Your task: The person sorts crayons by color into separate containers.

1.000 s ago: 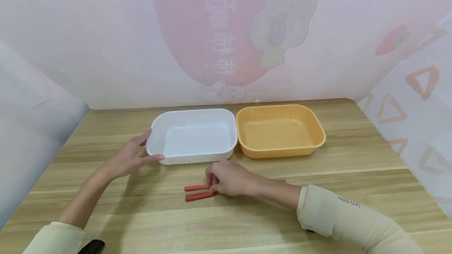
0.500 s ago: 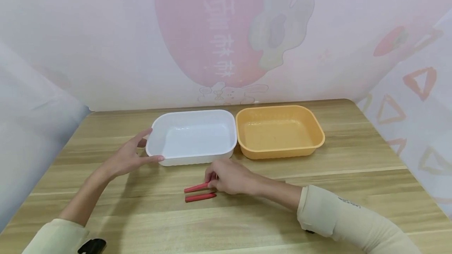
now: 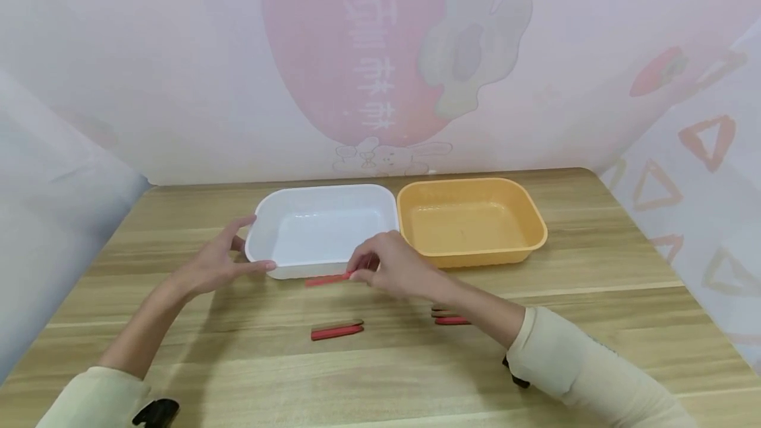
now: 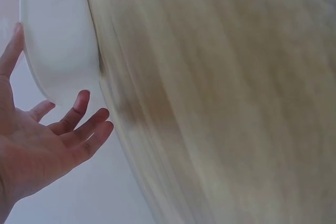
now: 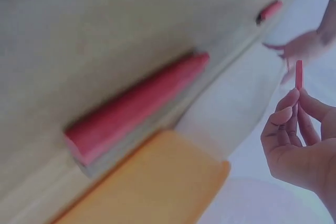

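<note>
My right hand (image 3: pixel 395 263) pinches one end of a red crayon (image 3: pixel 327 279) between thumb and fingertips, held in front of the white basin (image 3: pixel 324 271). In the right wrist view the pinched crayon (image 5: pixel 299 73) points upward from the fingertips. My left hand (image 3: pixel 211 266) rests at the basin's left end, thumb on the front rim and fingers spread around the corner. Its fingers look fairly straight in the left wrist view. Another red crayon (image 3: pixel 337 333) lies on the table beside a brownish strip. A further red crayon (image 3: pixel 452 320) lies partly under my right forearm.
An orange basin (image 3: pixel 475 259) stands right of the white one, their ends close together. Both stand toward the back of the wooden table (image 3: pixel 250 375), in front of a printed backdrop (image 3: pixel 208 84).
My right hand has lifted one red crayon off the table and carried it up toward the white basin's front edge. Crayons under the right forearm have come into sight. The left hand stays put.
</note>
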Demonstrator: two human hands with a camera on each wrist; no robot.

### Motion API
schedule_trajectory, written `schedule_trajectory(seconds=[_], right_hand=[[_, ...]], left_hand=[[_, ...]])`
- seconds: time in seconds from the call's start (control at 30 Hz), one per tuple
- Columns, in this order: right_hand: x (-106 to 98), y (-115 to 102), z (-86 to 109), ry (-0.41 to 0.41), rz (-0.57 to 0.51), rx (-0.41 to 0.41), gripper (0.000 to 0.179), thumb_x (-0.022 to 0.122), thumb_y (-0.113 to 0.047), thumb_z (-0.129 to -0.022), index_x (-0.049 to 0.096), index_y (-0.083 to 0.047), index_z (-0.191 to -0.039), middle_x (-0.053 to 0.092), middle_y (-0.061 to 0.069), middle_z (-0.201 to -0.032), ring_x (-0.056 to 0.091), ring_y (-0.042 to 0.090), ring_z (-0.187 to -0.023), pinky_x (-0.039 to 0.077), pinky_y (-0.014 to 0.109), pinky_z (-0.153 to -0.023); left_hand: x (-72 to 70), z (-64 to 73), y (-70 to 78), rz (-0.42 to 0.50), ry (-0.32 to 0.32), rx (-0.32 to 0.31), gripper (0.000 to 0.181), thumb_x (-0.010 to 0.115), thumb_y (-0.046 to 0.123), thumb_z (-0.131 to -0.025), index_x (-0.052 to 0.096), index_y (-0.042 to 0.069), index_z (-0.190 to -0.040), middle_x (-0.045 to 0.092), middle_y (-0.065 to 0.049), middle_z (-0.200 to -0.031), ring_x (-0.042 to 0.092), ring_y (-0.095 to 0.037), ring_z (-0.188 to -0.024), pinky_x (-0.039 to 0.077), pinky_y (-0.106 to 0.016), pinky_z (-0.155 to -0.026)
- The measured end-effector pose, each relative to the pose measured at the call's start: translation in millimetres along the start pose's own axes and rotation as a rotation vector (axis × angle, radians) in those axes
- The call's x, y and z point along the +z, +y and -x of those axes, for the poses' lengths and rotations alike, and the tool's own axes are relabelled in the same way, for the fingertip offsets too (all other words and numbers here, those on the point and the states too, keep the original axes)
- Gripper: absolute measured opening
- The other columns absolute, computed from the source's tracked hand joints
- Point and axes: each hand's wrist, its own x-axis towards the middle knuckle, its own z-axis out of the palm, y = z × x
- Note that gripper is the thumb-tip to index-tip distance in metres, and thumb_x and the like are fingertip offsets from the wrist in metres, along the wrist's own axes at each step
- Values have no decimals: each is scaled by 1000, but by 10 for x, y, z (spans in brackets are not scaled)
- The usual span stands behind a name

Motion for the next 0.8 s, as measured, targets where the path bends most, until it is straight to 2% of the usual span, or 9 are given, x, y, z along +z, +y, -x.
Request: schedule_trajectory(seconds=[0.27, 0.47, 0.67, 0.8], right_hand=[[-231, 66, -216, 104, 9, 66, 4, 70, -8, -86, 73, -6, -86, 68, 5, -75, 61, 15, -59, 48, 25, -56], [-242, 186, -390, 131, 23, 94, 4, 70, -7, -85, 73, -5, -83, 69, 7, -74, 63, 18, -59, 48, 25, -56], [-230, 265, -513, 137, 43, 160, 5, 69, -8, -86, 73, -6, -84, 69, 5, -76, 62, 16, -60, 48, 25, -57], [-217, 278, -598, 135, 87, 209, 6, 69, -10, -86, 74, -9, -82, 68, 0, -75, 58, 15, -66, 47, 25, -59]], left_hand=[[0, 17, 22, -1, -13, 0, 104, 75, 41, -79, 9, 6, -151, 57, -19, -100, 53, -32, -92, 43, -35, -68], [-1, 24, 29, 6, -22, 3, 104, 75, 40, -80, 8, 6, -151, 58, -18, -98, 54, -31, -92, 43, -35, -68], [-1, 30, 37, 1, -24, -6, 104, 75, 41, -79, 7, 7, -151, 58, -18, -97, 53, -30, -91, 43, -35, -68], [-1, 31, 31, 10, -22, -8, 105, 76, 40, -79, 7, 7, -151, 57, -18, -96, 54, -31, -90, 43, -35, -69]])
